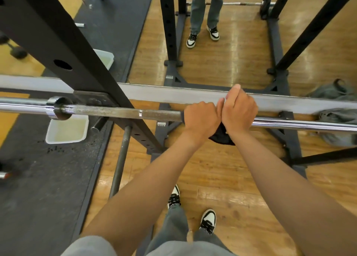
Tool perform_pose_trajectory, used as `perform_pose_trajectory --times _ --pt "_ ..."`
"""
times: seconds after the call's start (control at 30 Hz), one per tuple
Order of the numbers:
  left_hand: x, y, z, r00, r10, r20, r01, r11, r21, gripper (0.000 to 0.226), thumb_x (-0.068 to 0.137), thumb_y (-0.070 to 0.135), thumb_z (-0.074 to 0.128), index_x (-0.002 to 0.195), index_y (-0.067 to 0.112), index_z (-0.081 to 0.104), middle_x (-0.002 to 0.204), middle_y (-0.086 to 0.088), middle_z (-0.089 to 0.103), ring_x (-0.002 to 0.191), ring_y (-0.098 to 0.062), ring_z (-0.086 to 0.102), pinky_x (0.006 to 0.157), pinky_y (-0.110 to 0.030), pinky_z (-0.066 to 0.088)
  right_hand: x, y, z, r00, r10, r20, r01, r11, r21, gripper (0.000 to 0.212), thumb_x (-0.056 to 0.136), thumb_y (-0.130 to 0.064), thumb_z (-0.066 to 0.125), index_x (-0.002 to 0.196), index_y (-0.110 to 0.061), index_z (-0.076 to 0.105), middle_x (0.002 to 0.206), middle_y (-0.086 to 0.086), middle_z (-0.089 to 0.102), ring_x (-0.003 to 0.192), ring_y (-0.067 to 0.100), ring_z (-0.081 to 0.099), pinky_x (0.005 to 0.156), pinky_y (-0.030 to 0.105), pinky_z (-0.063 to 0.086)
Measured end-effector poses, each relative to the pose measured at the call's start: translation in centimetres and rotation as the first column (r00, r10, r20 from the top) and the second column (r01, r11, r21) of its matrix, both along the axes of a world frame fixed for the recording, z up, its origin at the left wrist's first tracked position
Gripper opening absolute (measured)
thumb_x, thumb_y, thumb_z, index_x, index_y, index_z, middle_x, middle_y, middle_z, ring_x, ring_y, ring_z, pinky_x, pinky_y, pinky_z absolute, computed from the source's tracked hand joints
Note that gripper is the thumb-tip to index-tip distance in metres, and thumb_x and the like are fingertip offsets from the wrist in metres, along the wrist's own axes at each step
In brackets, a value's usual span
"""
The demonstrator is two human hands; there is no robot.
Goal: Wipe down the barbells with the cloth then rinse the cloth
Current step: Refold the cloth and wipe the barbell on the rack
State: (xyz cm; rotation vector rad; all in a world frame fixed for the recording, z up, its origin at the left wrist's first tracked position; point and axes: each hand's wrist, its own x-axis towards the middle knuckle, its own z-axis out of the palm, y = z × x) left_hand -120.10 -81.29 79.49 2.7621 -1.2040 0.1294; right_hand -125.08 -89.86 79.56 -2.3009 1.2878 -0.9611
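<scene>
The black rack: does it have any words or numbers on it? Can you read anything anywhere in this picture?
Nothing here can be read.
Small white sticker on the rack's base bar, below the barbell: print too small and blurred.
Another small label on the rack's base in the mirror: also unreadable.
Barbell, cloth and white tub: no writing visible.

The barbell (123,113) is laid across the frame from left to right, supported on the rack upright (63,49) at upper left. Both hands are placed side by side on the bar at centre, the left hand (201,118) left of the right hand (239,109). The cloth (222,135) is hung below the bar between them. A tub (66,130) is set on the floor under the bar at left. A mirror edge (173,95) runs behind the bar.
</scene>
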Motion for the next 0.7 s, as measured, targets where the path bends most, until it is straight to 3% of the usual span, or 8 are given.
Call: perform_pose_trajectory --times 0.1,0.17,0.23,0.33,0.4,0.47,0.57,0.7 --pt "3.2 4.1 -0.9 0.994 -0.028 0.110 0.036 0.997 -0.070 0.066 0.106 0.042 0.024 0.057 0.014 0.059 0.047 0.003 0.038 0.042 -0.026 0.042 0.050 -0.028 0.004 -0.1 0.1 0.2 0.998 0.019 -0.052 -0.022 0.999 -0.046 0.055 0.107 -0.030 0.026 0.077 -0.009 0.068 0.071 0.016 0.067 0.072 0.041 0.060 0.063 0.036 0.022" --pt "6.3 7.9 -1.1 0.985 0.012 0.173 0.023 0.980 -0.199 0.058 0.104 0.035 0.035 0.050 0.017 0.047 0.046 0.004 0.035 0.038 -0.026 0.039 0.052 -0.027 0.002 -0.3 0.2 0.4 0.997 0.032 -0.070 -0.034 0.999 -0.034 0.055 0.108 -0.029 0.026 0.080 -0.008 0.069 0.073 0.018 0.068 0.074 0.042 0.061 0.064 0.036 0.021" --pt "7.8 9.9 -0.8 0.980 0.105 0.168 -0.070 0.977 -0.203 0.058 0.103 0.033 0.039 0.047 0.017 0.045 0.044 0.002 0.034 0.037 -0.025 0.038 0.050 -0.027 0.006 -0.2 0.3 0.4 0.997 0.013 -0.076 -0.015 0.999 -0.030 0.053 0.108 -0.029 0.029 0.079 -0.007 0.067 0.073 0.021 0.067 0.072 0.043 0.060 0.064 0.037 0.022" --pt "5.8 7.0 0.0 0.975 0.142 0.170 -0.134 0.989 -0.059 0.060 0.104 0.035 0.036 0.053 0.015 0.060 0.047 -0.005 0.053 0.041 -0.028 0.053 0.047 -0.026 0.024 0.1 0.6 0.4 0.998 -0.006 -0.056 0.003 0.999 -0.054 0.051 0.109 -0.027 0.033 0.076 -0.005 0.065 0.069 0.022 0.066 0.067 0.043 0.060 0.063 0.036 0.024" --pt "4.3 4.4 1.1 0.999 0.034 -0.038 -0.031 0.996 0.085 0.063 0.109 0.042 0.030 0.068 0.012 0.066 0.065 -0.009 0.063 0.062 -0.032 0.065 0.056 -0.031 0.032 0.2 0.6 0.2 0.999 0.003 -0.050 -0.005 0.999 -0.051 0.053 0.109 -0.028 0.030 0.073 -0.007 0.063 0.065 0.019 0.063 0.065 0.041 0.058 0.062 0.036 0.024" --pt "5.1 3.1 1.6 0.963 -0.015 -0.268 0.068 0.980 0.190 0.063 0.110 0.048 0.024 0.096 0.008 0.071 0.098 -0.015 0.071 0.093 -0.035 0.067 0.071 -0.036 0.036 0.1 0.4 0.0 0.999 0.017 -0.051 -0.018 0.999 -0.029 0.056 0.108 -0.032 0.024 0.069 -0.011 0.059 0.061 0.012 0.059 0.062 0.038 0.056 0.060 0.037 0.028" --pt "7.6 2.5 2.6 0.798 0.104 -0.593 0.126 0.935 0.332 0.062 0.108 0.052 0.025 0.139 0.008 0.057 0.144 -0.016 0.057 0.125 -0.035 0.055 0.086 -0.039 0.035 0.2 0.4 -0.2 0.998 0.029 -0.053 -0.029 1.000 0.002 0.061 0.106 -0.037 0.017 0.067 -0.012 0.058 0.060 0.009 0.058 0.061 0.035 0.055 0.061 0.040 0.040" --pt "9.0 1.0 2.3 0.684 0.137 -0.716 0.218 0.899 0.380 0.049 0.107 0.039 0.032 0.141 0.013 0.056 0.150 -0.014 0.052 0.118 -0.029 0.054 0.091 -0.039 0.036 0.3 0.5 -0.1 0.998 0.026 -0.051 -0.026 1.000 -0.004 0.061 0.106 -0.037 0.018 0.066 -0.011 0.057 0.058 0.006 0.055 0.058 0.032 0.054 0.059 0.038 0.038"
